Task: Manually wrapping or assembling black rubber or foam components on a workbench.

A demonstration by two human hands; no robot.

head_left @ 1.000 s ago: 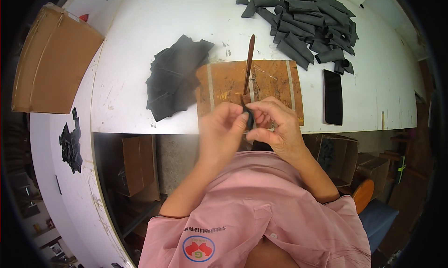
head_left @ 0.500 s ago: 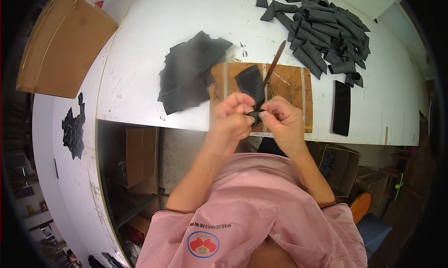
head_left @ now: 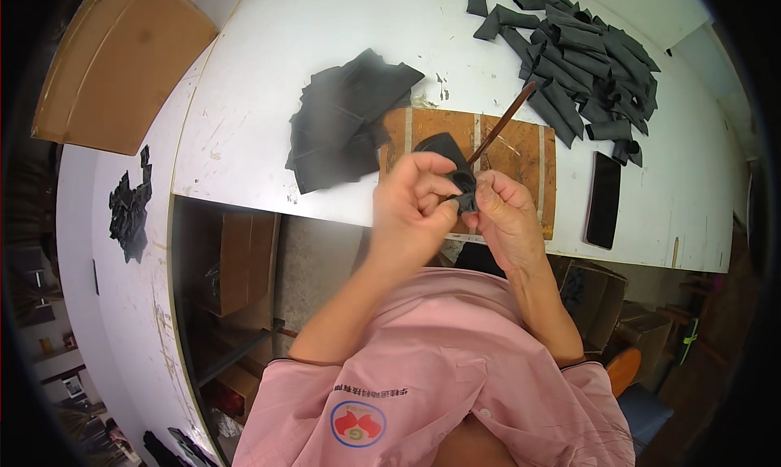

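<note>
Both my hands work on one small black fabric piece above the near edge of the brown board. Its upper part stands up behind the fingers, and its lower end is bunched and folded. My left hand is closed on the piece from the left, thumb and fingertips pinching its lower end. From the other side my right hand pinches the same end. A slim dark-brown stick slants up to the right beside the fabric; its lower end is hidden, so I cannot tell what holds it.
The brown board lies on the white table. Flat black fabric pieces are stacked to its left. A heap of black fabric tubes fills the far right, above a black phone. A cardboard box stands far left.
My hands have shifted slightly right with the fabric, which is now more bunched and shows an opening. The stick leans further right. The whole view has also shifted a little.
</note>
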